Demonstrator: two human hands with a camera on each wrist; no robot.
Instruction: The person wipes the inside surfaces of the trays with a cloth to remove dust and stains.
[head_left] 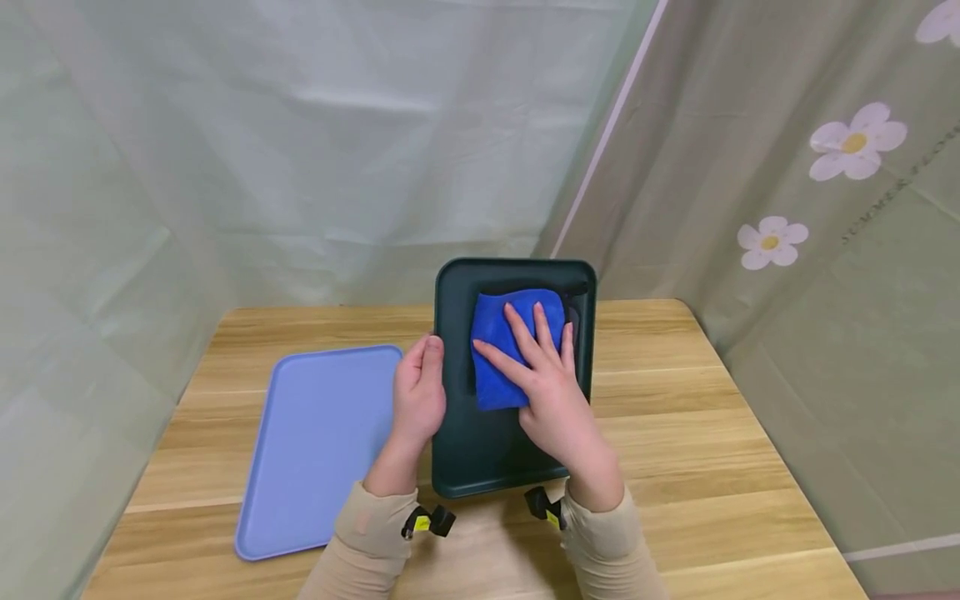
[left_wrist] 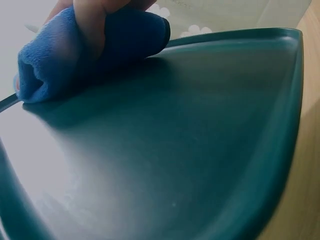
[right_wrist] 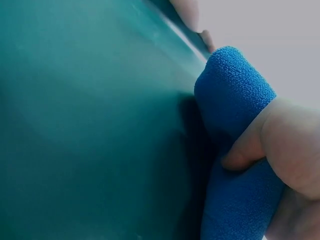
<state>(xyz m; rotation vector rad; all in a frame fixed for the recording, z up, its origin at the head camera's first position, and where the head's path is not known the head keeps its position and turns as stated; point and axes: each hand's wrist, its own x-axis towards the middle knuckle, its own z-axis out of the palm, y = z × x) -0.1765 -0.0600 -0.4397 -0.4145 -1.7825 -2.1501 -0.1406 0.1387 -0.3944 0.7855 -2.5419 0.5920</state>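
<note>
Nearest the camera in the head view, along the bottom edge: beige sleeves [head_left: 367, 533] on both forearms, with a black wrist mount [head_left: 441, 522] at each cuff, marked with yellow. Just beyond, between both forearms: a dark green tray [head_left: 476, 454], rectangular, with a raised rim, tilted up to face the head camera and overlapping the back edge of the wooden table [head_left: 712, 467]. Cannot tell whether its lower rim touches the wood.

At the middle of the tray's left rim, the left hand [head_left: 418, 396]: clamped on that edge, with thumb at the front and the other fingers hidden behind. Over the inner face, the right hand [head_left: 553, 396]: fingers straight and spread apart, pressing a blue cloth [head_left: 495, 325] against the upper middle of the tray. Folded thick in both wrist views, fuzzy, dark-edged at one end. In the right wrist view, thumb bent against the side of the cloth, denting the fabric. Across the green surface in the left wrist view, a broad pale glare.

To the left, flat on the table: a light blue tray [head_left: 322, 450], partly hidden behind the left hand and forearm. Behind the table, pale hanging sheets [head_left: 412, 150]; on the right, white flowers [head_left: 855, 142] with yellow centres, printed on grey-beige fabric.
</note>
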